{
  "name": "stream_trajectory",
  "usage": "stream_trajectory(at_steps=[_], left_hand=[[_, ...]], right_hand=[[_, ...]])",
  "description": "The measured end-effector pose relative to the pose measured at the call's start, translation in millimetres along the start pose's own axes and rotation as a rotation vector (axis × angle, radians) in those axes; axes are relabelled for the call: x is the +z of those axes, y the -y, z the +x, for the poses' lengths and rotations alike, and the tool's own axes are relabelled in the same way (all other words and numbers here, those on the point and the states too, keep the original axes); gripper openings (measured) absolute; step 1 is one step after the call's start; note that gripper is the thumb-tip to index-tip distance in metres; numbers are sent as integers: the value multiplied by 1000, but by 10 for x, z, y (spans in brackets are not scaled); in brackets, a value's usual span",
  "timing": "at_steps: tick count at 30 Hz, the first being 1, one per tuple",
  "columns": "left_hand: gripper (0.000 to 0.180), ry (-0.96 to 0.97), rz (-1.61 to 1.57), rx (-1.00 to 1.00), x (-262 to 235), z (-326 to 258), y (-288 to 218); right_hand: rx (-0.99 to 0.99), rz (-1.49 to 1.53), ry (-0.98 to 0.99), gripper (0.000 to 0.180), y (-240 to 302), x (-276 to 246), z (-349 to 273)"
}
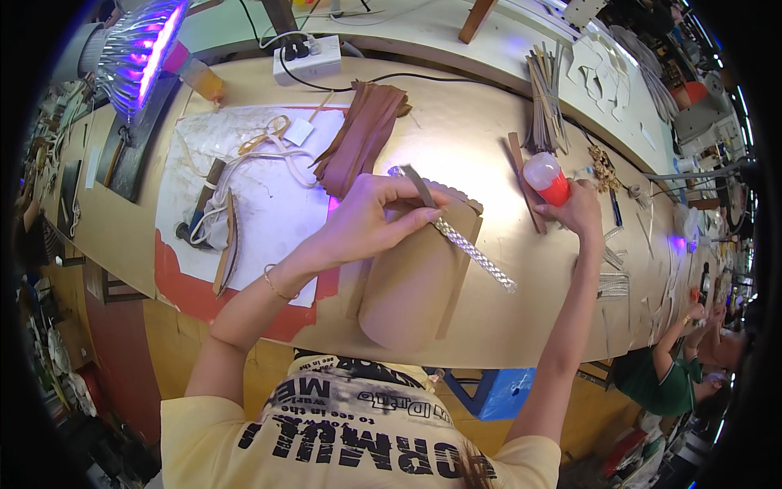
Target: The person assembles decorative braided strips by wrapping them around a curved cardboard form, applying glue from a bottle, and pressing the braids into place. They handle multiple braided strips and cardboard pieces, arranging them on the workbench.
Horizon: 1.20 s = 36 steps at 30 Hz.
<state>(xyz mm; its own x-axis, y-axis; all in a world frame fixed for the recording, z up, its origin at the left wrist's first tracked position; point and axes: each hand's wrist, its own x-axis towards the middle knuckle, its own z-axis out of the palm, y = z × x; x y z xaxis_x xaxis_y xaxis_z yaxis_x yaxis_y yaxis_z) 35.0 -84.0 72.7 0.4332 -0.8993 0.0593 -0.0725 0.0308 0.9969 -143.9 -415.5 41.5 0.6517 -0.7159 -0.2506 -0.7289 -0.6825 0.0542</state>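
1. The left hand [371, 220], at the centre of the frame, is closed in a pinch on a thin flat strip [421, 187], thumb and fingers pressed together around its lower end.
2. Under that hand lies a curved tan leather piece [411, 281], rolled over so that it bulges toward the lower edge of the workbench [489, 147].
3. A silvery braided band [472, 244] runs diagonally across the leather piece from just beside the left hand's fingertips down to the right, its end lying on the bench past the leather's edge.
4. The right hand [580, 210], right of centre, is wrapped around a small red bottle [547, 179] with a pale cap; the bottle stands on the bench and tilts toward the upper left.
5. A narrow brown stick [521, 175] lies on the bench just beside the bottle, on its left.
6. In the upper middle, a bundle of brown leather strips [362, 134] rests partly on a white sheet [261, 204] that covers the left part of the bench.
7. A lamp [138, 49] glowing violet hangs at the upper left, and a white power strip [308, 59] sits at the top centre.
8. A person in a green top [664, 379] sits at the lower right, well apart from both hands.
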Motion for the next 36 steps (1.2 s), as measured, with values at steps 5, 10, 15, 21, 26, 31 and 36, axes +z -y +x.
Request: stream_trajectory(at_steps=[5, 10, 15, 21, 26, 31, 36], left_hand=[[20, -56, -89, -89, 41, 26, 17], [20, -48, -40, -71, 53, 14, 4], [20, 110, 164, 197, -58, 97, 2], [22, 275, 105, 151, -124, 245, 11], [18, 116, 0, 77, -25, 183, 84], [18, 56, -13, 104, 26, 108, 131], [19, 90, 27, 99, 15, 108, 112]], right_hand=[[-38, -18, -371, 77, 85, -36, -283], [81, 708, -623, 71, 102, -15, -581], [-61, 1776, -689, 93, 449, 79, -968], [-109, 1489, -656, 77, 913, 39, -1358], [-474, 1487, -627, 103, 1132, -96, -1575], [-223, 1504, -604, 66, 1450, -191, -1655], [-343, 1381, -596, 39, 1680, -323, -1571]])
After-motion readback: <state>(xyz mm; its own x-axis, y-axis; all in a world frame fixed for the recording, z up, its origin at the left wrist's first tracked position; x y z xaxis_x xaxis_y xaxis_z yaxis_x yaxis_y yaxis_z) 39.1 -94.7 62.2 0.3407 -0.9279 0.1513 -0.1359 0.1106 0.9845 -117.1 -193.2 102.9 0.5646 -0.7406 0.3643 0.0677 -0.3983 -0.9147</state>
